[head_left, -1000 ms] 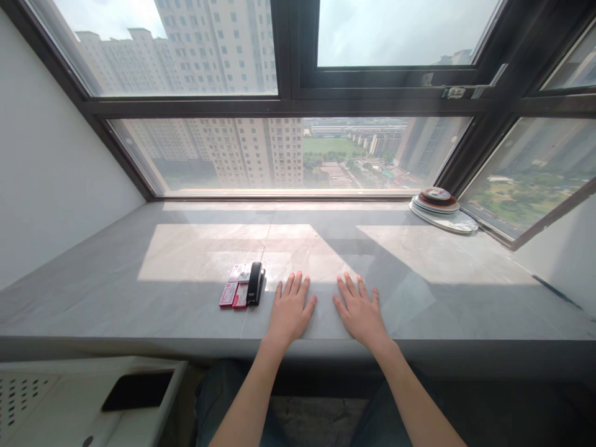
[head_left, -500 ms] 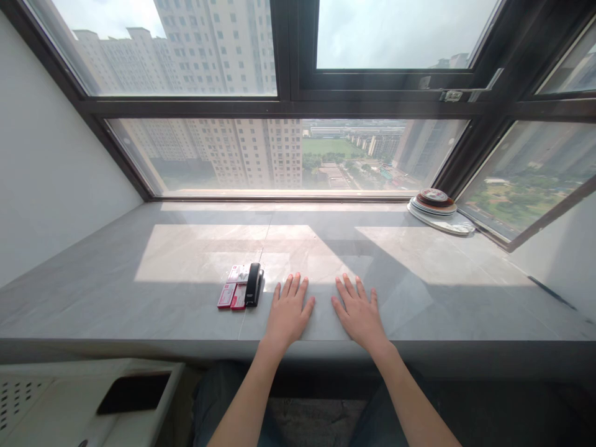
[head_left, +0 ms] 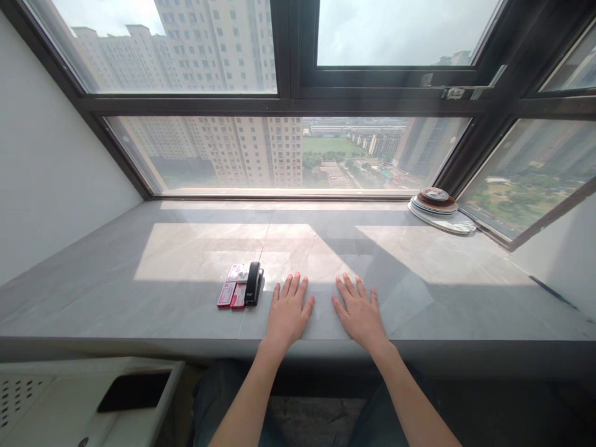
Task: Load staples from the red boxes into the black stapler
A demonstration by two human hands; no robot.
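Note:
Palm down on the grey stone windowsill (head_left: pixel 177 310), my left hand (head_left: pixel 288 313) lies flat with its fingers spread. My right hand (head_left: pixel 359 313) rests the same way a short distance to the right, thumb pointing inward. Neither hand holds anything. Just left of my left hand, and apart from it, is a black stapler (head_left: pixel 252 284) standing lengthwise. Against the stapler's left side lie several small red-and-white boxes (head_left: pixel 226 294), grouped together; their printing is too small to read.
A stack of plates or discs (head_left: pixel 436 205) sits in the far right corner by the dark window frame (head_left: pixel 288 107). At lower left, below the sill, a pale cabinet (head_left: pixel 51 410) carries a flat black object (head_left: pixel 135 391). A thin dark strip (head_left: pixel 553 293) lies along the right wall.
The view has shifted very slightly. Both hands, the stapler and the boxes stay where they were.

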